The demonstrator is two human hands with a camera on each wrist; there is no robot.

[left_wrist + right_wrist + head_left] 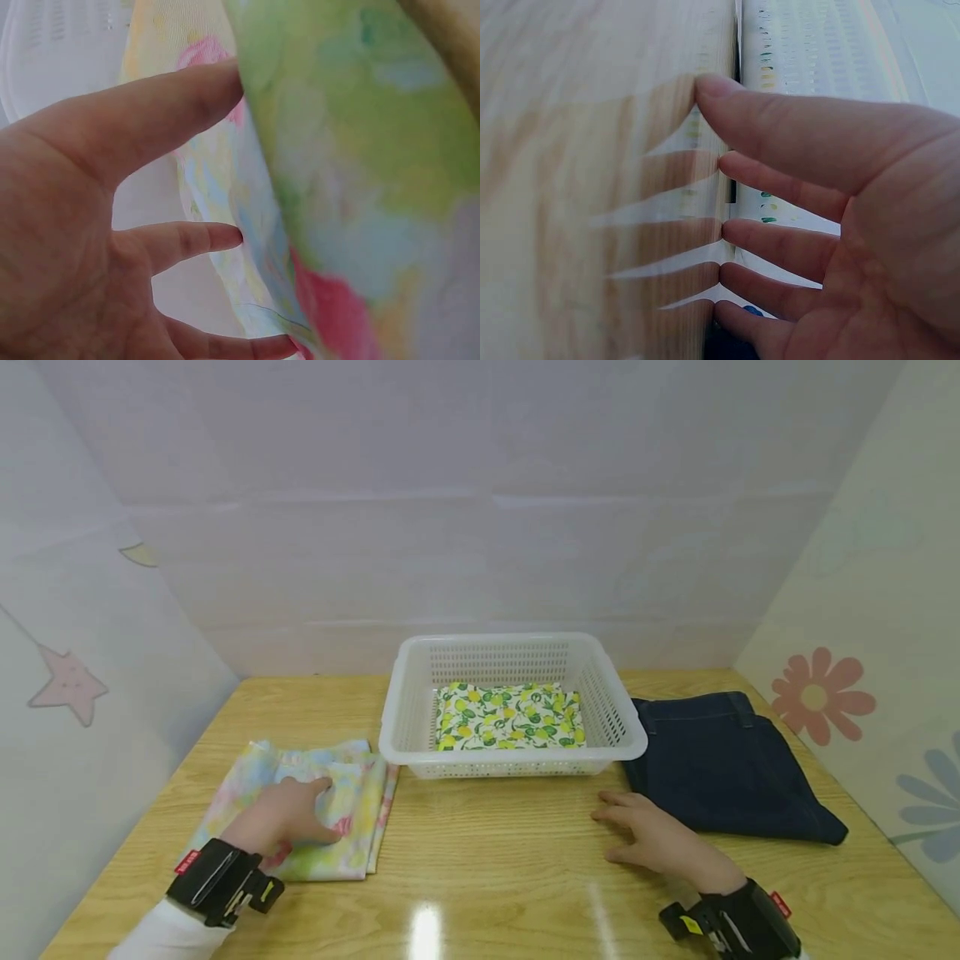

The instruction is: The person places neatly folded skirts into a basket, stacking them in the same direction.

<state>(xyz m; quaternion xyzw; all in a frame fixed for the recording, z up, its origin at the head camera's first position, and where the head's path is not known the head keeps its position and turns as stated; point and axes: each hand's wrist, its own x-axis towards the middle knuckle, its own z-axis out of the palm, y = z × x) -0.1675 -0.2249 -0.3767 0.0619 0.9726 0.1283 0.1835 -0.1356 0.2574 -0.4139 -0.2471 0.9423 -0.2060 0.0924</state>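
A folded pastel garment, patterned in pink, yellow, blue and green, lies flat on the left of the table. My left hand is over it with spread fingers; in the left wrist view the thumb and fingertips touch the cloth and pinch nothing. My right hand rests its fingertips on the bare wood, just left of folded dark blue denim. Between the hands and farther back stands a white plastic basket. Inside it lies a folded cloth with a lemon print.
The wooden table meets a pale back wall. Decorated side walls rise at left and right, one with a pink star, the other with a red flower. The denim reaches close to the right wall.
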